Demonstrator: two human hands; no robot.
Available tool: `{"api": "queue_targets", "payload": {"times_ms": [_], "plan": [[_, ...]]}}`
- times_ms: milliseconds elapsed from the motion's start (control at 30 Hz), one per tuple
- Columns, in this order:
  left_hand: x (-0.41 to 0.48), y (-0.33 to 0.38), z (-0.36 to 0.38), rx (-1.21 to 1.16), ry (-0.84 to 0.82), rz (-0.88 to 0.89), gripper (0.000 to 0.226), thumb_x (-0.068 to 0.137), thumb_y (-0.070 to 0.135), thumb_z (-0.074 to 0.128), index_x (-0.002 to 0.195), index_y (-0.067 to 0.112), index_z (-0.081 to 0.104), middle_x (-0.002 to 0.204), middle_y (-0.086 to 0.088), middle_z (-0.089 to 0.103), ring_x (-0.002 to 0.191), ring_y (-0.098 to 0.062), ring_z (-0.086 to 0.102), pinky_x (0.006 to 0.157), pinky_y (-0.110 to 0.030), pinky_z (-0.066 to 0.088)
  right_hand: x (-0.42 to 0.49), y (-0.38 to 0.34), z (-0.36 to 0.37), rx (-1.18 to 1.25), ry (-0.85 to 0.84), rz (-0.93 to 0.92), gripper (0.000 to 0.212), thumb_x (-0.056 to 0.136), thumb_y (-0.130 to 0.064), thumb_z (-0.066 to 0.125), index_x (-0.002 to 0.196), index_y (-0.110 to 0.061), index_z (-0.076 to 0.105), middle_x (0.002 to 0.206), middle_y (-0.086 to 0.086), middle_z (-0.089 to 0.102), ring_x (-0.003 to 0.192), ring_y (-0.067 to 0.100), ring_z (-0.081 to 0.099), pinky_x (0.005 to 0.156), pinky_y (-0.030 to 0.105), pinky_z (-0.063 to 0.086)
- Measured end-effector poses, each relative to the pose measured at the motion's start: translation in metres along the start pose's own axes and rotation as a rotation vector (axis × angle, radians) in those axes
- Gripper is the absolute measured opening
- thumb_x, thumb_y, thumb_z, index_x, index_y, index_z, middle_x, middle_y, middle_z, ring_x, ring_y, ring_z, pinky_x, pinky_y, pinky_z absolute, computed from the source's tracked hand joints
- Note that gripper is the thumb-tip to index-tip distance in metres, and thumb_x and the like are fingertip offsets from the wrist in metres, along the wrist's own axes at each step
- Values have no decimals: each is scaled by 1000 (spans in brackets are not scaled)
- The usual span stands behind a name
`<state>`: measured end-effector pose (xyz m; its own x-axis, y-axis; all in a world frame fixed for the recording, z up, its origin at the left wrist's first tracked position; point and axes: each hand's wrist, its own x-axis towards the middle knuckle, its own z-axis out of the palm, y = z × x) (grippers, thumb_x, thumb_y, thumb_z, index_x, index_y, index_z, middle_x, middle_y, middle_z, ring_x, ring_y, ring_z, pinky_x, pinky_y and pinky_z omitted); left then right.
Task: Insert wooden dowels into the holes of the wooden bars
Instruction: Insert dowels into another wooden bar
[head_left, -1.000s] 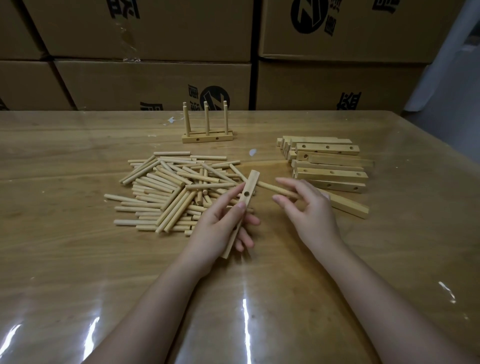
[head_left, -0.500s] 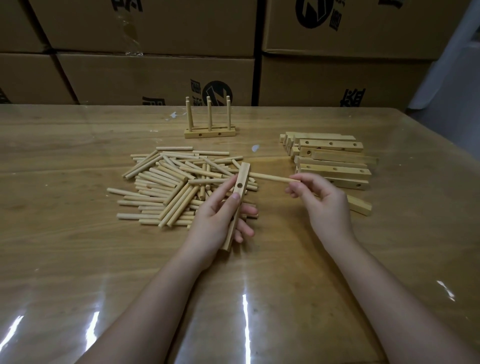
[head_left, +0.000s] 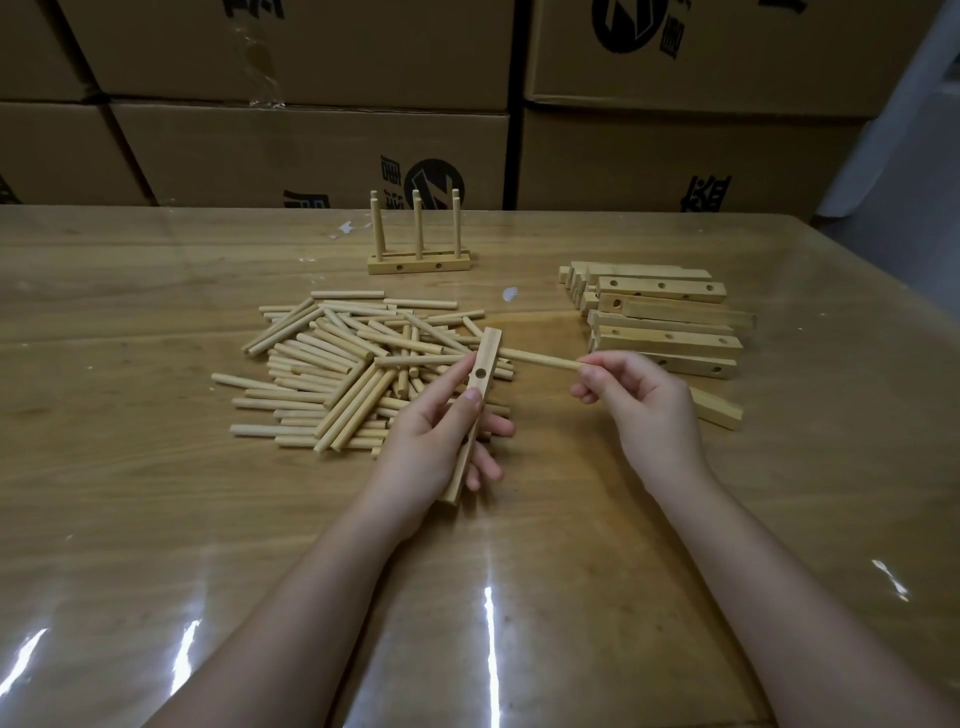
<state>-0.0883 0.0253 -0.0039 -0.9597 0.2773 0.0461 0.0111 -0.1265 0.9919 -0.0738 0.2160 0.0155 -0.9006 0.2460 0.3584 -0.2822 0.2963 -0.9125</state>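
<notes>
Right fingers (head_left: 602, 365) pinch dowel (head_left: 540, 359) — left fingers (head_left: 448, 382) clasp bar (head_left: 489, 347).

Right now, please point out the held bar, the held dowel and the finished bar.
held bar (head_left: 487, 345): head view, upper face above its hole.
held dowel (head_left: 540, 359): head view, middle of its shaft.
finished bar (head_left: 418, 267): head view, front face of base.
</notes>
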Motion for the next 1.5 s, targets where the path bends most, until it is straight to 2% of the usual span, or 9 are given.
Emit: {"api": "queue_targets", "payload": {"times_ms": [367,567,700,867,967,1067,1167,1267,1500], "plan": [[-2,2,3,54,-16,27,36,99,21,44,127,43,42,82,-10,72,47,-17,60,39,-21,44,2,-1,-1,73,-19,106,14,89,-13,59,87,-24,67,73,-9,71,65,0,63,62,6,45],[-1,7,4,-98,27,8,28,99,20,44,119,39,49,81,-14,72,49,-20,63,40,-23,47,-3,0,7,272,-30,176,23,88,-14,59,110,-20,60,92,-6,73,89,5,67,76,11,49],[-1,13,0,-233,89,-5,27,100,20,42,122,34,46,78,-12,72,48,-18,62,39,-23,48,-3,3,22,76,-85,122,22,87,-14,62,104,-27,60,99,-4,70,96,7,64,78,10,47],[2,18,-5,-342,204,18,24,101,19,41,120,33,44,78,-12,73,46,-17,62,41,-23,50,20,-6,52,-279,-216,-53,20,90,-17,58,99,-33,65,96,-21,64,91,-10,56,75,1,38],[1,18,-4,-317,210,45,26,101,18,42,122,33,46,78,-11,73,46,-17,62,42,-23,51,37,-8,78,-481,-284,-90,23,90,-21,57,111,-26,65,114,-6,62,104,8,55,85,21,42],[1,17,-3,-276,205,77,26,101,18,42,117,37,47,79,-10,72,47,-17,63,42,-23,51,46,-7,98,-634,-369,-44,31,91,-17,50,120,-24,58,123,-3,55,107,15,53,85,26,43],[1,16,-3,-255,208,102,28,101,17,41,119,37,46,79,-10,72,47,-18,63,42,-23,52,49,-6,103,-673,-391,-1,32,89,-15,49,118,-22,58,116,0,56,94,13,53,78,24,43],[0,16,-1,-230,186,116,29,101,16,40,119,38,46,77,-9,72,47,-17,63,42,-23,51,44,-5,93,-506,-293,23,21,90,-17,53,107,-18,66,109,-1,59,98,14,55,84,29,46],[-4,16,4,-212,158,96,29,100,21,41,125,36,44,80,-10,72,50,-18,64,44,-25,52,27,2,37,-300,-111,157,13,88,-22,61,93,-34,64,86,-21,61,83,-5,53,65,12,36]]}}
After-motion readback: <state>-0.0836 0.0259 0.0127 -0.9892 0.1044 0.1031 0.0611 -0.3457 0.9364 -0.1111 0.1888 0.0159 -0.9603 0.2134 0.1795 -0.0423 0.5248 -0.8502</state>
